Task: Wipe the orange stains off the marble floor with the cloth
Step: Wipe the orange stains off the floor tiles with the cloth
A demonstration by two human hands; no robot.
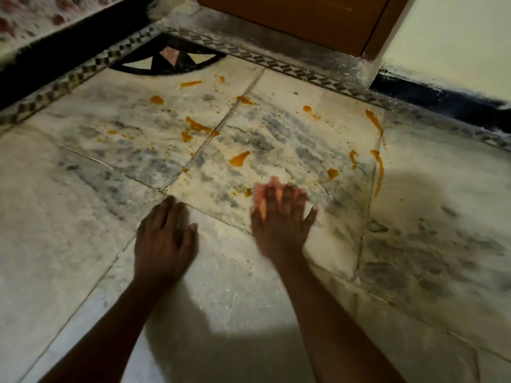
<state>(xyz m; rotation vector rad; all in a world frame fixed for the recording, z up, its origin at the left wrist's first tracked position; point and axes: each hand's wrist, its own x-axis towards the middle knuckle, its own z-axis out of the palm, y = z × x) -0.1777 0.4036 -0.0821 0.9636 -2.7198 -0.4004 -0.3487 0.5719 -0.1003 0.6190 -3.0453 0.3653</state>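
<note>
Several orange stains [239, 158] are spattered across the grey-veined marble floor [83, 217], from the patterned border down to the middle tile. My right hand [280, 217] lies flat and blurred on the floor, fingers spread over a small pinkish cloth [260, 193] that peeks out past the fingertips, with an orange smear beside it. My left hand [164, 236] rests palm down on the floor to its left, fingers together and holding nothing. More long streaks [380, 172] run along the tile joint at the right.
A checkered inlay border [279, 64] and a dark triangular inlay [166, 60] edge the floor at the back. A brown wooden door [304, 20] stands behind, a pale wall [448, 45] with a dark skirting at the right. A patterned fabric lies at the top left.
</note>
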